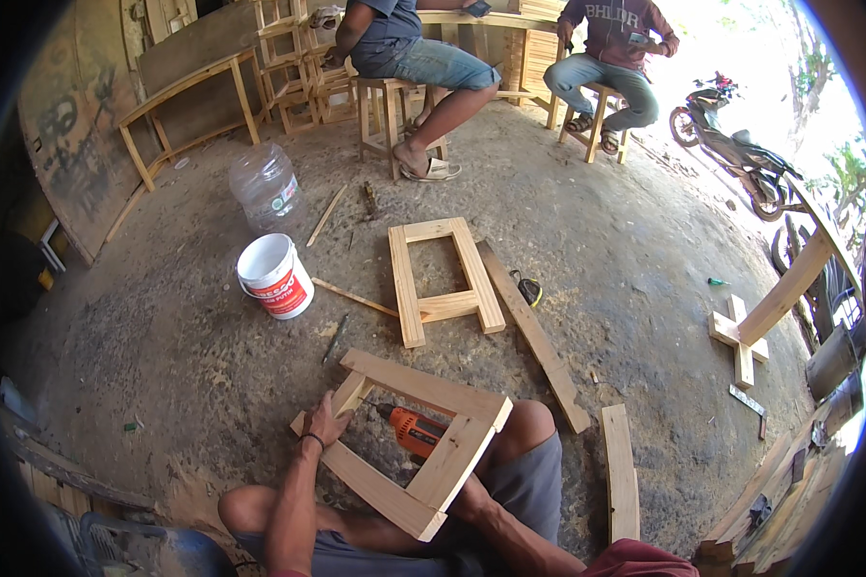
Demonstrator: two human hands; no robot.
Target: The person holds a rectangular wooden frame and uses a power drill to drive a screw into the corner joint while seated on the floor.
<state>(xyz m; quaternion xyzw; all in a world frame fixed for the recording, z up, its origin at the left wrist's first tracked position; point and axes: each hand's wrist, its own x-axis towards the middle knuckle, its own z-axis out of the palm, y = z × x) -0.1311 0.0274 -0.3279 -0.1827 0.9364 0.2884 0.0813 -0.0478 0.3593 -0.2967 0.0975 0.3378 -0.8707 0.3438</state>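
Note:
A wooden frame of pale planks is tilted over my lap. My left hand is closed around its left crosspiece, with a dark band at the wrist. Inside the frame's opening shows an orange power drill, its dark chuck pointing left toward that crosspiece. My right hand reaches under the frame's right crosspiece and holds the drill from behind; the wood hides most of its fingers and the drill's handle. A second wooden frame lies flat on the ground ahead.
A white bucket and clear plastic jug stand left. A long plank, tape measure and short boards lie right, near a cross-footed wooden post. Two people sit on stools beyond; a motorbike stands far right.

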